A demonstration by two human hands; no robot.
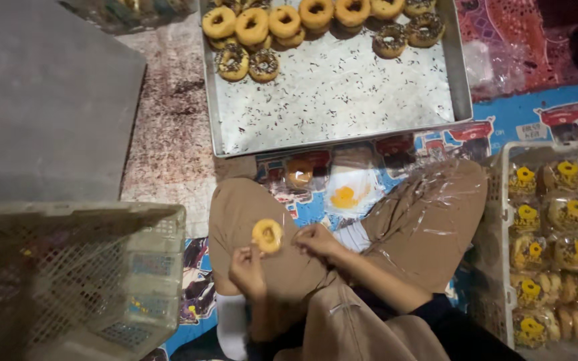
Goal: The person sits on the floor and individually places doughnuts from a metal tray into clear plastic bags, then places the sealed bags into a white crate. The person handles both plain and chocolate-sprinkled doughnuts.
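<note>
Head view, left hand: your left hand (247,269) pinches a plain glazed donut (267,234) at its lower rim, fingers closed on it, holding it above your left knee.
Head view, right hand: your right hand (316,240) sits just beside the donut, fingertips curled together; I cannot tell whether they grip clear wrap or nothing, as the film is too faint to see.
Head view, lap: loose clear plastic film (429,207) lies over your right thigh, with a few wrapped pieces (300,173) on the mat between your knees.
Head view, supply: the metal tray (461,80) ahead holds plain and sprinkled donuts (252,25) along its far edge.
Head view, sides: a white crate of bagged donuts (556,247) stands at your right, a mesh plastic basket (75,281) at your left.
Handling, my judgement: keep the pinch light and on the rim, so the glaze stays unmarked.
Risk, my judgement: the donut hangs by a small grip; support it underneath before turning it.
</note>
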